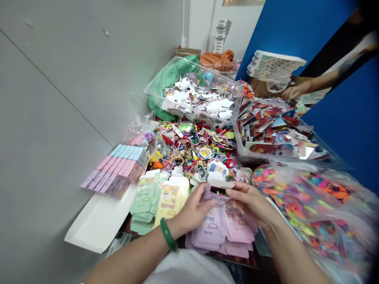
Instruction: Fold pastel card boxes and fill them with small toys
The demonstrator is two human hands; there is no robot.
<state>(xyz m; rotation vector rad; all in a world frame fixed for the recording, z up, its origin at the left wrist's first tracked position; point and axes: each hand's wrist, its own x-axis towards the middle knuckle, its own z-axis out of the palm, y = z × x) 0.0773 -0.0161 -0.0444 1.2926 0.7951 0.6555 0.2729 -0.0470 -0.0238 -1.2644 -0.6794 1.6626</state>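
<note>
A small purple paper box [217, 199] is between my hands, its top end open with a dark gap under a pale strip [222, 184]. I cannot tell if the strip is its flap or a separate card. Closed on its left side is my left hand [194, 209], with a green bangle at the wrist. Fingers of my right hand [251, 201] pinch the right side near the strip. Beneath lie stacks of flat purple cartons [209, 232] and pink cartons [238, 227]. Yellow cartons [171, 197] and green cartons [146, 197] are to the left.
Folded boxes [118, 169] stand in a white tray [99, 221] at left. Hair ties and trinkets [189, 150] heap beyond my hands. Clear bins [239, 114] hold cards; bagged colourful pieces [314, 213] lie right. Another person's hand [296, 90] reaches in beside the blue partition [284, 27].
</note>
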